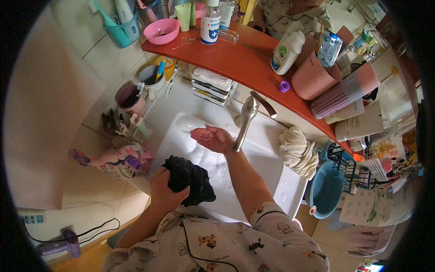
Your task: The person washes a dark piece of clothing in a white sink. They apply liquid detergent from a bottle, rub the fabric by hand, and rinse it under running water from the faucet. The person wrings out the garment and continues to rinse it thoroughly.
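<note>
My left hand (166, 188) grips a dark, bunched cloth (192, 180) above the near left part of a white sink (272, 163). Under the spout of the metal faucet (247, 119), my right hand (214, 138) is held out with the palm up and holds nothing. The fingers of that hand are slightly curled and point left. The faucet's handle is turned to the back right. Whitish water or suds show in the basin below my hands, though glare hides the detail. A cream cloth (297, 151) lies twisted on the sink's right rim.
A red shelf (238, 57) above the faucet carries a pink bowl (161, 31), bottles and pink containers. Cups (131, 98) and a pink-patterned bag (125, 159) stand at the left. A blue basin (326, 190) is on the right; a purple hair dryer (69, 243) hangs low left.
</note>
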{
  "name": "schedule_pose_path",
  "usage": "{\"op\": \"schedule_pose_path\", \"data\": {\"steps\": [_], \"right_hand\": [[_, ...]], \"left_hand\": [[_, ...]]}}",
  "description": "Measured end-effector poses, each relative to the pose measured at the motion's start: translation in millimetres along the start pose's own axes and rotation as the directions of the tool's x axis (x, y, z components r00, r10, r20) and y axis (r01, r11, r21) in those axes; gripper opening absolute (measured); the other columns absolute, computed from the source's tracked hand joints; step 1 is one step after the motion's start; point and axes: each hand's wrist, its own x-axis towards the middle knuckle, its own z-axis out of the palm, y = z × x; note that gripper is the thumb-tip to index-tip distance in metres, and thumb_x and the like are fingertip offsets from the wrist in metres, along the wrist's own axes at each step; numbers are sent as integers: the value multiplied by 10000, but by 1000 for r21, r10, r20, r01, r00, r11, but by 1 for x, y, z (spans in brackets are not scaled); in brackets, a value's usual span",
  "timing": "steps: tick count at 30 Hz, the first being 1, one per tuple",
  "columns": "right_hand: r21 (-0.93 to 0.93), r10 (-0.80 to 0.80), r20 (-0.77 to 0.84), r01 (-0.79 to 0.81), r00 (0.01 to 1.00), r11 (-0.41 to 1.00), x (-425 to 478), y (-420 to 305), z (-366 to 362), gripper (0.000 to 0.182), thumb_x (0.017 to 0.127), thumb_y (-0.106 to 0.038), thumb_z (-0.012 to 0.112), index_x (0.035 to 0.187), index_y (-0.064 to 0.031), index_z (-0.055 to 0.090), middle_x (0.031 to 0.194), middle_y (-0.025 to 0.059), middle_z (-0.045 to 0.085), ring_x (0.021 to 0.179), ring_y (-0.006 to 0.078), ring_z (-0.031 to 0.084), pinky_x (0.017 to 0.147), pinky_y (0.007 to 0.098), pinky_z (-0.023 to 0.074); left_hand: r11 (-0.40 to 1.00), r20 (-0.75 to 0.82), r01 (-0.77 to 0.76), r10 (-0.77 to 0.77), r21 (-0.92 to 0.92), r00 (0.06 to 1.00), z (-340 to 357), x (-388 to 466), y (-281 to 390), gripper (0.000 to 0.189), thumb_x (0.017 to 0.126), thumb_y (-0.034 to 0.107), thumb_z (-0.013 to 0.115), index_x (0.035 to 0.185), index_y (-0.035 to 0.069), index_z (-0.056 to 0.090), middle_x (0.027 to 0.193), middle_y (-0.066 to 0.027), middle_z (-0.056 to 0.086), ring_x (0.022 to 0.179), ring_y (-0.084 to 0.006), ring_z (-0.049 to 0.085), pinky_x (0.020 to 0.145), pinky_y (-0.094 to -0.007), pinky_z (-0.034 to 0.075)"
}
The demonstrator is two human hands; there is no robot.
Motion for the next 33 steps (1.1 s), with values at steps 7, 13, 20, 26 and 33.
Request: {"op": "schedule_pose_path", "data": {"steps": [7,13,20,26,33], "right_hand": [[517,-373,312,172,874,838,-54,7,-22,302,917,-175,412,1025,83,525,964,217,609,1038,313,563,935,400,455],[-56,-366,76,371,927,927,-28,27,-3,344,917,-240,492,1102,45,547,1039,169,626,1023,286,578,923,373,452],[-800,-590,439,-5,678,-600,-13,1,40,347,859,-228,565,1109,12,554,1182,147,552,1119,289,500,972,380,384],[-604,-508,170,-318,844,-731,-32,-15,12,740,879,-459,478,1394,9,226,1469,179,190,1360,306,193,1117,409,144],[-848,-447,149,-118,882,-516,-121,17,-23,465,862,-279,546,1246,-32,457,1311,185,424,1208,352,410,1010,435,350]], "left_hand": [[996,-48,21,-25,-82,999,-1,-2,1,354,557,211,746,760,7,540,798,-159,494,755,-359,531,644,-422,442],[1000,-34,-28,28,-8,999,1,-3,0,354,552,191,750,751,-1,529,796,-160,496,751,-352,534,636,-414,439],[1000,-34,6,-7,-26,999,-1,-1,3,344,548,190,749,721,1,520,798,-152,502,739,-351,536,636,-414,440],[1000,-16,-13,13,-22,1000,-2,0,8,340,563,182,747,781,3,557,821,-154,523,761,-334,555,654,-409,453],[999,1,-2,2,-39,1000,-1,4,8,351,573,171,737,855,13,598,847,-146,545,794,-326,569,689,-404,466]]}}
